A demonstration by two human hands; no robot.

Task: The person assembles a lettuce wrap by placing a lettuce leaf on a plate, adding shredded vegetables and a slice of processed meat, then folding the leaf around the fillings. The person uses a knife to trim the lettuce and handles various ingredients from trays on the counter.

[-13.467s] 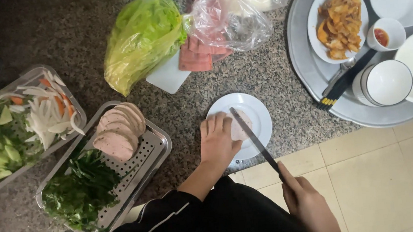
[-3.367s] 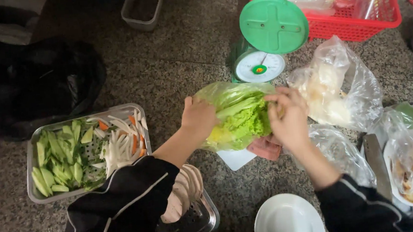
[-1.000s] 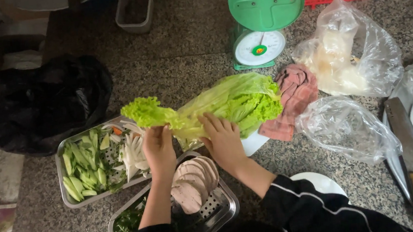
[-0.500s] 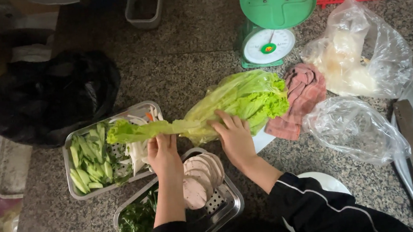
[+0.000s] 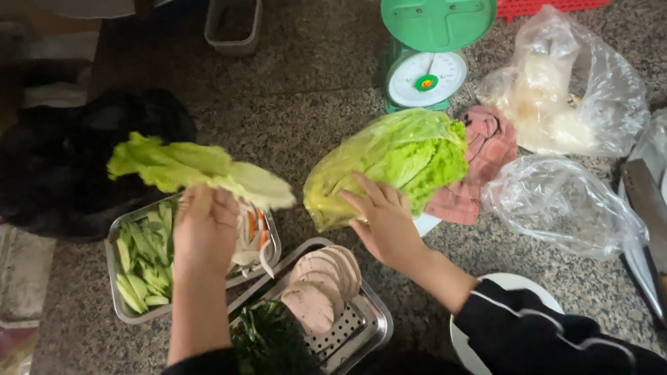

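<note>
A single pale-green lettuce leaf [image 5: 189, 169] is hanging flat and lifted above the vegetable tray [image 5: 133, 310], while the bagged lettuce head [image 5: 383, 164] is lying on its side on the worktop [image 5: 302, 87].

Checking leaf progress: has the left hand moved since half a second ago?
Yes. The left hand has carried its lettuce leaf leftward, clear of the bagged lettuce, over the vegetable tray.

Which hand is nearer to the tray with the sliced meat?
The right hand is nearer: it hovers just beside the tray with the sliced meat, touching the bagged lettuce. The left hand holds a lettuce leaf above the vegetable tray.
</note>
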